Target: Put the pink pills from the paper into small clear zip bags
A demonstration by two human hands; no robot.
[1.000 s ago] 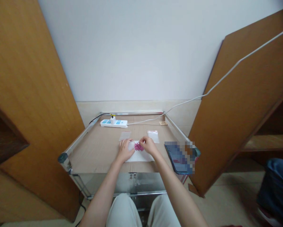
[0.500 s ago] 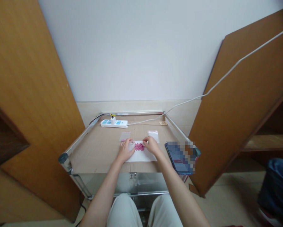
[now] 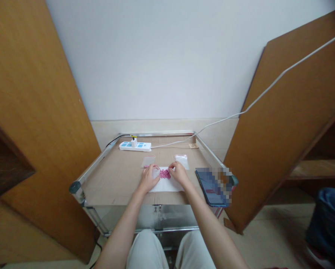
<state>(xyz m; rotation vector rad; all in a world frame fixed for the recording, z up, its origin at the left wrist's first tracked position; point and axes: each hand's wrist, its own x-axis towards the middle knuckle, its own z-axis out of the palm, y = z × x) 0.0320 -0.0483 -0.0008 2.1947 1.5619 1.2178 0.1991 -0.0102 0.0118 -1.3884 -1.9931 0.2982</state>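
A pile of small pink beads (image 3: 164, 174) lies on a white sheet of paper (image 3: 167, 186) between my hands. My left hand (image 3: 148, 179) is at the left edge of the pile, its fingers closed on a small clear plastic bag (image 3: 155, 173) whose mouth faces the beads. At the pile's right edge, my right hand (image 3: 179, 173) has thumb and fingertips pinched together; whatever they hold is too small to make out. Behind my left hand lies another clear bag (image 3: 148, 160) with a few pink beads at its near end. A stack of clear bags (image 3: 183, 161) is behind my right hand.
A tablet (image 3: 210, 190) lies at the right edge of the cardboard-covered table (image 3: 108, 183). At the back left sits a white power strip (image 3: 139, 147), its white cable running off right. Wooden panels stand on both sides. Another person's leg (image 3: 324, 220) is at the far right.
My right hand's fingertips have shifted very slightly left at the edge of the bead pile. My left hand and the bag stay in place.
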